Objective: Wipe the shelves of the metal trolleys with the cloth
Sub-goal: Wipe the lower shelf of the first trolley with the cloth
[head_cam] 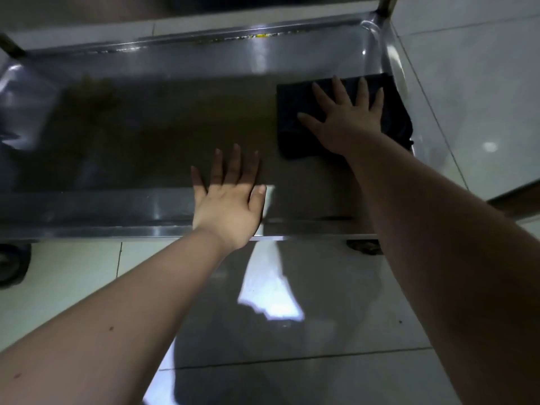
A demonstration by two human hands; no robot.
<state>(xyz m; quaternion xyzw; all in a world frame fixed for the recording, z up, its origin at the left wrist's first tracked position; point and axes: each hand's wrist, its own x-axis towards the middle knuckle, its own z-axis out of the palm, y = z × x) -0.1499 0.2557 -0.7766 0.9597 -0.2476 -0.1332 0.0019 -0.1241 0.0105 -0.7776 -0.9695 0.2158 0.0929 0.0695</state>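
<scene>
Shelf [140, 141]: steel trolley tray with a raised rim; dark, glossy
Cloth [292, 127]: dark, flat on the shelf, right up against its right rim
Left hand [228, 206]: flat on the shelf, fingers spread; near the cloth, left of it and closer to us
Floor [482, 83]: pale glossy tiles; black wheel [11, 263] standing on them, far left of the cloth

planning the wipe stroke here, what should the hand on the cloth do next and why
Probably slide the right hand leftward, dragging the cloth along the shelf. The hand lies flat, fingers spread, on the cloth at the shelf's right end, and the long stretch to its left lies uncovered. The left hand rests on the near rim.
</scene>
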